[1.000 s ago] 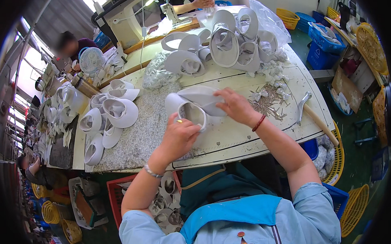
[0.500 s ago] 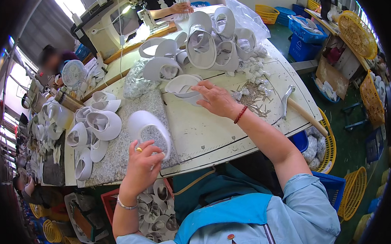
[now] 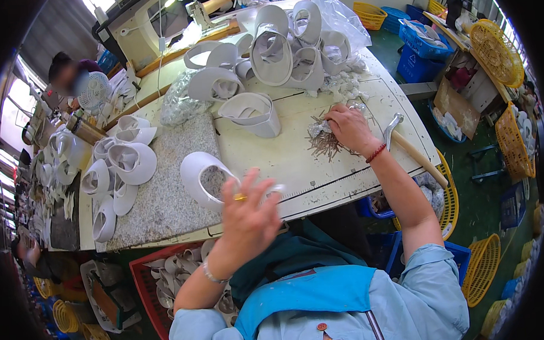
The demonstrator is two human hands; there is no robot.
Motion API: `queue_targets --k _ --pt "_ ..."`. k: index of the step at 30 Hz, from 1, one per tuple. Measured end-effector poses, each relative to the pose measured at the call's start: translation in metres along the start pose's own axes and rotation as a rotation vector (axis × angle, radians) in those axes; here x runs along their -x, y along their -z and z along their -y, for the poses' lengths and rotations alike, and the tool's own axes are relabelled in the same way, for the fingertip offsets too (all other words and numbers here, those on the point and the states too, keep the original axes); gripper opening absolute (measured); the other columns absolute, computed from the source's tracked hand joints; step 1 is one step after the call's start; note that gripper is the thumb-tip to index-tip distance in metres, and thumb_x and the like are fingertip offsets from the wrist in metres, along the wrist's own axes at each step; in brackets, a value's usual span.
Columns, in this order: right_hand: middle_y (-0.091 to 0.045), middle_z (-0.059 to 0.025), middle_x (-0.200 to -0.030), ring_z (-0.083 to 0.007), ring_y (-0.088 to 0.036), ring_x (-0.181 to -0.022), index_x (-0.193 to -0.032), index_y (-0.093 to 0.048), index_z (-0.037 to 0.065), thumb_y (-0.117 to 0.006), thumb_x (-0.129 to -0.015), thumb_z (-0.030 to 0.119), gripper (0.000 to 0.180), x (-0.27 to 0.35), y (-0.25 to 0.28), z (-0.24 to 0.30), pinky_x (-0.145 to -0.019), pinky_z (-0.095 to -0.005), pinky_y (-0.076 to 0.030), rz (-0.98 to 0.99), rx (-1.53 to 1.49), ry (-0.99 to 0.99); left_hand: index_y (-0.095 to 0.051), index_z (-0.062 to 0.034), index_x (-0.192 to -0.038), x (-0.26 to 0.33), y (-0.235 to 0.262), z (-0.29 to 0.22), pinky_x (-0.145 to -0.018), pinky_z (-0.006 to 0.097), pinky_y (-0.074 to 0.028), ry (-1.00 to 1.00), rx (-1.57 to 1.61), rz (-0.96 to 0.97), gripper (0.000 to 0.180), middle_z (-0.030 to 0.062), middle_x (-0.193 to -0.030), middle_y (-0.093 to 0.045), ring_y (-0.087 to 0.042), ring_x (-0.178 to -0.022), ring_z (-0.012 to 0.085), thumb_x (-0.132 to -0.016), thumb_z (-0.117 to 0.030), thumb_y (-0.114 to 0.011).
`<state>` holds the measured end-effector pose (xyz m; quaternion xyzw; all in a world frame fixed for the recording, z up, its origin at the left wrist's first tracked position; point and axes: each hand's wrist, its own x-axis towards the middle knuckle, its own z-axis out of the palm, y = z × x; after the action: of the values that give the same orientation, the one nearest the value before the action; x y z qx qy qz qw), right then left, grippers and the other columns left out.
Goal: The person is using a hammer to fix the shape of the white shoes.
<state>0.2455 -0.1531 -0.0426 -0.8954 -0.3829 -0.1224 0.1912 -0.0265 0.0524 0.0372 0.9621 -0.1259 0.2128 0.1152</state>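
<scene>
My left hand (image 3: 247,205), smeared by motion, is raised over the table's near edge. A small whitish piece (image 3: 277,189) shows at its fingertips; whether it is gripped is unclear. Left of this hand, a white shoe upper (image 3: 195,176) rests at the right edge of a speckled stone slab (image 3: 165,203). My right hand (image 3: 349,126) reaches down with curled fingers onto a heap of thin brown sticks (image 3: 324,145) and crumpled silvery bits. What its fingertips hold, if anything, is hidden. Nested white uppers (image 3: 255,113) stand between both hands, farther back, untouched.
A hammer (image 3: 418,156) with a wooden handle lies right of my right hand. More white uppers (image 3: 274,50) pile at the back, others (image 3: 131,163) at left. A clear plastic bag (image 3: 186,101) sits behind the slab. Below the table edge is a red crate (image 3: 145,288) of uppers.
My right hand has left the nested white uppers and moved right onto the stick heap. My left hand has swung right, away from the upper on the slab. The whole view has shifted slightly.
</scene>
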Motion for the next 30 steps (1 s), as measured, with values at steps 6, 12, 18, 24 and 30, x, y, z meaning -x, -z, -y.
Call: queue_targets --k 6,12,18,24,30 --pt "-0.063 -0.0082 -0.105 -0.0293 -0.061 -0.098 -0.104 -0.068 0.008 -0.055 -0.09 0.013 0.02 0.021 0.011 0.014 -0.091 -0.0403 -0.043 -0.05 -0.146 0.088 -0.062 -0.002 -0.111 -0.069 -0.085 -0.018 -0.079 0.041 -0.051 0.073 0.386 -0.091 0.032 0.0147 -0.118 -0.06 -0.063 -0.096 0.0341 -0.08 -0.011 -0.065" --pt "-0.062 -0.0102 -0.103 -0.0293 -0.061 -0.097 -0.105 -0.066 0.009 -0.062 -0.087 0.015 0.02 0.044 0.027 0.017 -0.086 -0.0403 -0.045 -0.079 -0.106 0.047 -0.063 -0.0035 -0.109 -0.126 -0.141 0.003 -0.076 0.043 -0.052 0.303 0.248 0.039 0.03 0.0168 -0.114 -0.06 -0.064 -0.089 0.0358 -0.081 -0.015 -0.065" --pt "-0.062 -0.0107 -0.097 -0.03 -0.06 -0.094 -0.103 -0.065 0.007 -0.067 -0.085 0.018 0.021 0.05 0.02 0.02 -0.083 -0.0393 -0.046 -0.074 -0.021 0.075 -0.067 -0.0047 -0.104 -0.121 -0.149 0.02 -0.07 0.036 -0.054 0.332 0.35 -0.003 0.024 0.0133 -0.097 -0.065 -0.066 -0.079 0.028 -0.083 -0.014 -0.066" --pt "-0.061 -0.0069 -0.087 -0.0278 -0.063 -0.079 -0.086 -0.069 0.009 -0.065 -0.086 0.017 0.009 0.041 0.015 0.02 -0.071 -0.0384 -0.05 -0.105 -0.073 0.107 -0.066 -0.0033 -0.105 -0.096 -0.119 0.016 -0.063 0.027 -0.055 0.806 1.396 -0.004 0.017 0.0091 -0.101 -0.069 -0.068 -0.078 0.017 -0.093 -0.013 -0.059" --pt "-0.063 -0.0089 -0.085 -0.0306 -0.064 -0.076 -0.086 -0.069 0.008 -0.065 -0.087 0.018 0.011 0.039 0.014 0.025 -0.068 -0.0403 -0.051 -0.176 -0.206 -0.002 -0.064 -0.0031 -0.106 -0.075 -0.113 0.017 -0.066 0.028 -0.058 0.862 1.975 -0.046 0.015 0.0117 -0.104 -0.069 -0.07 -0.084 0.0192 -0.094 -0.011 -0.058"
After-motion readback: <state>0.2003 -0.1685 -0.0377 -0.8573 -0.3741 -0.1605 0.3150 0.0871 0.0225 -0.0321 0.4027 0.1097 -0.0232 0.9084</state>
